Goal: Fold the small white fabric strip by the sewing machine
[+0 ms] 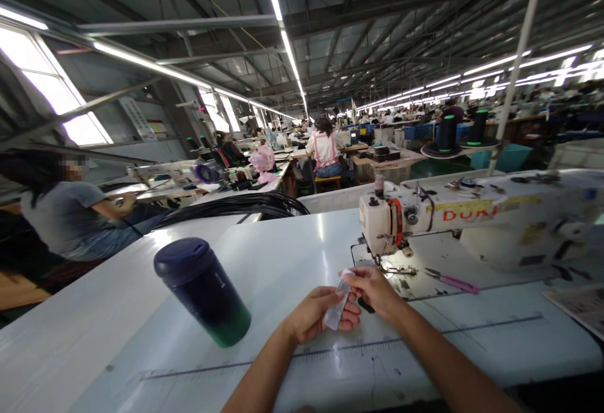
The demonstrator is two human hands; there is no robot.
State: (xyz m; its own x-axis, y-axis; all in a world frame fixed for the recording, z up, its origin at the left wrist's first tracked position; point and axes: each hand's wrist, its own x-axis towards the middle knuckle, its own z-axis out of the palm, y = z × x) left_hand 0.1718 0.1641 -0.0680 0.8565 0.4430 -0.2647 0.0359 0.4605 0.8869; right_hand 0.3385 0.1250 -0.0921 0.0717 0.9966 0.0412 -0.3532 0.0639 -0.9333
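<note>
My left hand (316,313) and my right hand (375,288) both pinch a small white strip of fabric (338,303) just above the white table (283,255). The left hand grips its lower end, the right its upper end. The strip sits a short way in front of the needle area (394,267) of a white sewing machine (472,218). Something dark shows under my right hand; I cannot make out what it is.
A dark blue and green tumbler (202,290) stands to the left of my hands. Pink-handled snips (450,282) lie on the machine bed. Printed paper (578,303) lies at the right edge. Other people sit at tables, one at the left (66,211), one ahead (325,148).
</note>
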